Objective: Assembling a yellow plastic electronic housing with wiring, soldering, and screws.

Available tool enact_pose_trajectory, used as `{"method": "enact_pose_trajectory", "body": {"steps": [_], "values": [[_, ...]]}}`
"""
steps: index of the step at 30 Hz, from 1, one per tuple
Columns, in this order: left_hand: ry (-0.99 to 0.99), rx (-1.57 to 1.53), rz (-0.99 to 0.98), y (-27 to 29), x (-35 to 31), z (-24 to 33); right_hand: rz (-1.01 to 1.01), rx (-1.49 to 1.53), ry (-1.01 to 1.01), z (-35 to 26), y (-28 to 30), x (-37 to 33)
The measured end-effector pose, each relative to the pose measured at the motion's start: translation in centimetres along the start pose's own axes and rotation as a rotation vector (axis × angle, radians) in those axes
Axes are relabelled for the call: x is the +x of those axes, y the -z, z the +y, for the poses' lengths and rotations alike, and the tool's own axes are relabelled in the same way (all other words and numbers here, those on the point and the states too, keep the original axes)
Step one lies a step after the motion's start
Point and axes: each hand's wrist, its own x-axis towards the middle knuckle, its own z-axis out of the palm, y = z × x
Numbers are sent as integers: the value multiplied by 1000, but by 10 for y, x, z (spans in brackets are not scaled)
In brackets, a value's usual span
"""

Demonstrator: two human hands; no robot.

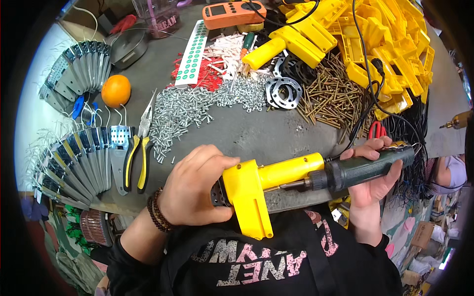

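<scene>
My left hand is closed around the head of a yellow plastic tool housing, thumb below and fingers above. A dark plate shows at the housing's left end, partly hidden by the hand. The yellow handle stretches right, with a black cord at its end. My right hand grips a dark green electric screwdriver, lying nearly level and pointing left. Its bit reaches the housing beside the handle; whether it sits in a screw I cannot make out.
Pliers and an orange lie left, near fanned metal blades. Piles of silver screws and long brass-coloured screws cover the middle. Yellow housings heap at back right, with black cables hanging over them. An orange multimeter stands behind.
</scene>
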Motion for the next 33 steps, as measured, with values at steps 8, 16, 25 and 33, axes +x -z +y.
{"method": "enact_pose_trajectory", "body": {"steps": [8, 16, 25, 33], "values": [[-3, -16, 18, 0, 0, 0, 1, -36, -20, 10, -10, 0], [-6, -34, 22, 1, -1, -2, 47, 13, -22, 27, -15, 3], [6, -109, 3, -2, 4, -7, 1, 128, -11, 32, -9, 6], [39, -122, -37, 0, 5, -4, -60, 77, -19, 34, -3, 0]]}}
